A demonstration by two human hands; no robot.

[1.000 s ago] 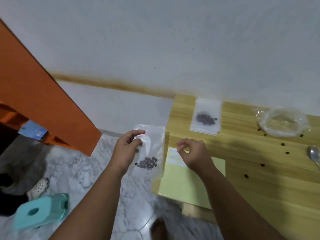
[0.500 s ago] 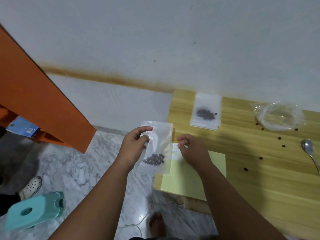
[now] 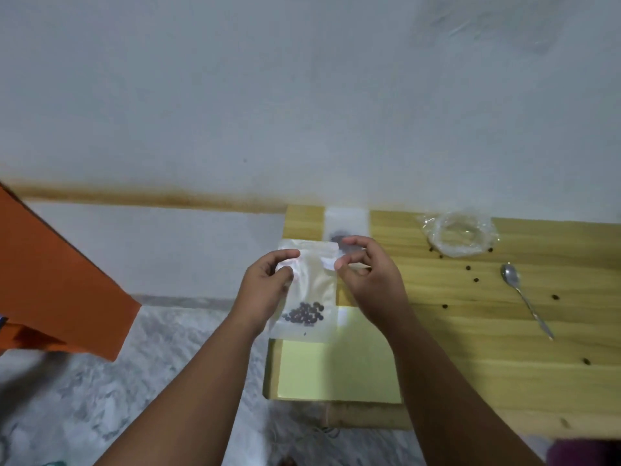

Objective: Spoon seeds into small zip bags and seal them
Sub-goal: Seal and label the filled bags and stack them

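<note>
**Item:** small zip bag point(image 3: 311, 284), clear, held upright over the left edge of the table point(image 3: 504, 348), its bottom just above a yellow sheet point(image 3: 336, 371).
**Contents:** dark seeds point(image 3: 304, 312), pooled at the bottom.
**Left hand** point(image 3: 265, 284): thumb and forefinger pinch the top left corner.
**Right hand** point(image 3: 369, 280): thumb and forefinger pinch the top right end, the other fingers loosely curled.
**Step, as judged:** sealing. It is best done by keeping the bag upright so the seeds stay low and clear of the strip. One corner is held fast while the other pinch slides along the whole top edge, with firm pressure to the far end.
**Also present:** spoon point(image 3: 524, 297), lying on the table among loose seeds point(image 3: 467, 268).
**Not determinable:**
- Whether the strip is already closed at any point, as glare whitens the top.
- The full extent of a second filled bag point(image 3: 346, 220) by the wall, half covered by the right hand.
- What the crumpled plastic wrapper point(image 3: 458, 233) holds.
</note>
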